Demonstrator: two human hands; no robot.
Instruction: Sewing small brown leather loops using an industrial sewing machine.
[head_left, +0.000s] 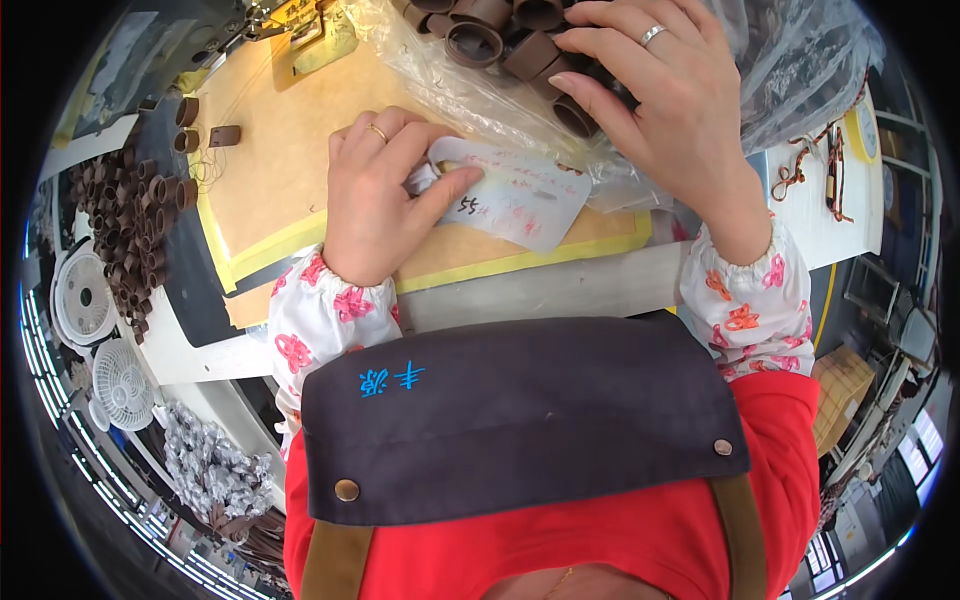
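My left hand point(385, 195) pinches a white paper tag point(530, 205) between thumb and fingers, with handwriting on its face. Something whitish and crumpled shows beside the thumb at the tag's end. My right hand point(660, 100) reaches over a clear plastic bag point(440, 70), with thumb and fingers apart. Its fingertips rest on brown loops point(473, 44), short ring-like bands of flat strip, piled in the bag. Some fingertips are hidden among the loops or cut off by the upper edge.
A tan board point(270, 130) edged with yellow tape covers the work table. Sewing-machine parts point(300, 25) stand at the back left. Many loose brown loops point(130, 220) lie at the left, near white fans point(122, 383). Patterned cords point(835, 175) lie on the right.
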